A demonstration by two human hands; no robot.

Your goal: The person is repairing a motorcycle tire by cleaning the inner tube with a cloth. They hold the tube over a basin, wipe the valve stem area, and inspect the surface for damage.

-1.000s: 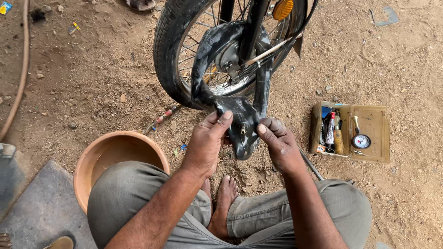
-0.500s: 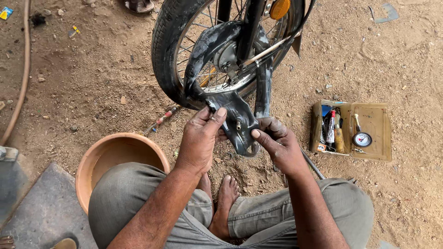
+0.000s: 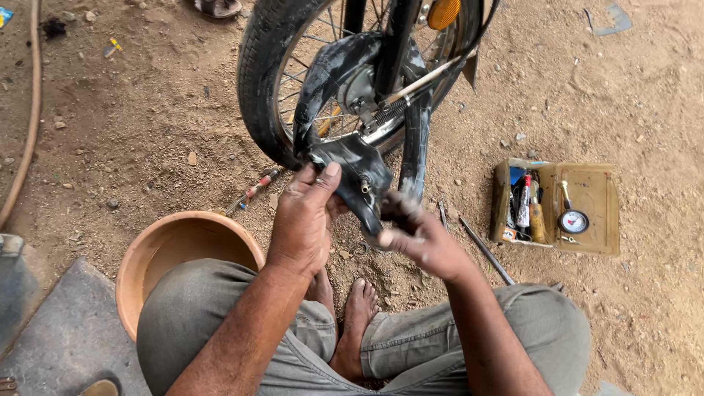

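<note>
I squat on dirt in front of a motorcycle wheel. A black rubber inner tube hangs out of the wheel in a loop. My left hand grips a fold of the tube, thumb on top. My right hand, blurred by motion, pinches the tube's lower edge next to the metal valve stem.
An orange-brown basin sits by my left knee. An open wooden tool box with a pressure gauge lies on the right. A screwdriver, a metal rod, a hose and a grey slab lie around.
Both hands have shifted along the tube; the fold has been lifted slightly and the right hand has slid down to the tube's lower edge.
</note>
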